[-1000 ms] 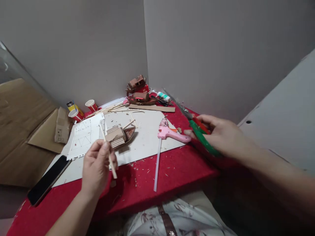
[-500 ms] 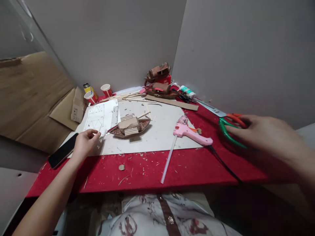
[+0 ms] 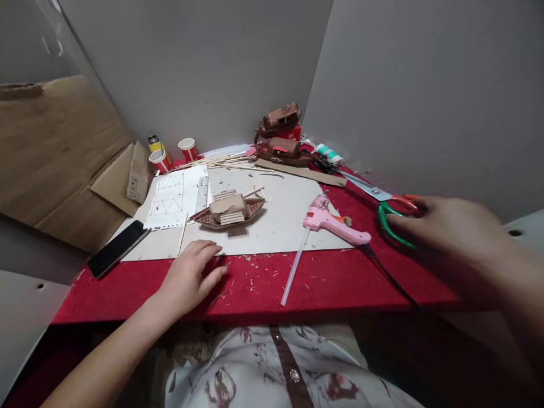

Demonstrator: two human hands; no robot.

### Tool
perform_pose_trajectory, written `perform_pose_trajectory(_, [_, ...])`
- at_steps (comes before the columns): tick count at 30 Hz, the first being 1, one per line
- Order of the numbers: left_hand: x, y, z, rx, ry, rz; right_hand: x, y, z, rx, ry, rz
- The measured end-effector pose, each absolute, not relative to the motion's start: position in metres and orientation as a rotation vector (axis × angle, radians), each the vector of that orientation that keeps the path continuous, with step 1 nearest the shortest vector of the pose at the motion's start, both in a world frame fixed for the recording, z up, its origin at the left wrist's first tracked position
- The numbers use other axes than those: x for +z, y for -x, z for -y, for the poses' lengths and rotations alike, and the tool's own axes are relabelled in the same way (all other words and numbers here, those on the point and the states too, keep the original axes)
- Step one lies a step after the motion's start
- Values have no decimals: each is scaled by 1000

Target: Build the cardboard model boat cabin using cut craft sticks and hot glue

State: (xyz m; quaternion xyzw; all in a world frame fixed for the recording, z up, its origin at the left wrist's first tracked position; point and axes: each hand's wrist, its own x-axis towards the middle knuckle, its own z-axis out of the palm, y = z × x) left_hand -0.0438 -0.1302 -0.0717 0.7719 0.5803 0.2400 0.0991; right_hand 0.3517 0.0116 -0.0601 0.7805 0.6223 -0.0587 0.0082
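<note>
My left hand [image 3: 192,276] rests at the near edge of the white board, palm down, its thumb and fingers apart with nothing in them. Just beyond it a thin wooden stick [image 3: 182,233] lies on the board. The model boat [image 3: 229,211], with a cardboard roof and slatted side pieces, sits upright ahead of that hand. At the right, my right hand [image 3: 457,229] is closed on the scissors [image 3: 376,194] by their orange and green handles; the blades point to the far left. Between my hands lies a pink glue gun [image 3: 335,225] with a clear glue stick [image 3: 294,269] in its back.
A black phone [image 3: 118,249] and a drawing sheet [image 3: 170,205] with a ruler [image 3: 203,194] lie left. Behind are paper cups [image 3: 187,149], wooden sticks [image 3: 221,160], a cardboard strip [image 3: 301,172] and brown model boats [image 3: 280,148]. Scraps litter the red cloth [image 3: 255,294].
My left hand has moved right and nearer the table's front edge, away from the phone and the thin stick. The right hand keeps hold of the scissors. The view has shifted slightly.
</note>
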Motion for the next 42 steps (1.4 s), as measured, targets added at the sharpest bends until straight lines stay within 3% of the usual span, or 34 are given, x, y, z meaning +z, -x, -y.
perform_pose_trajectory(15, [-87, 53, 180, 663, -2338, -1473, -66, -347, -12, -99, -2308, -1918])
perform_pose_trajectory(25, [-41, 80, 239, 255, -2020, -1650, -64, -350, -12, -100, -2248, -1922])
perform_pose_trajectory(34, [-40, 51, 192, 451, -2222, -1602, -68, -361, -14, -102, -2266, -1983])
perform_pose_trajectory(42, [-30, 44, 170, 179, -1968, -1385, -69, -373, -6, -48, -2334, -2086])
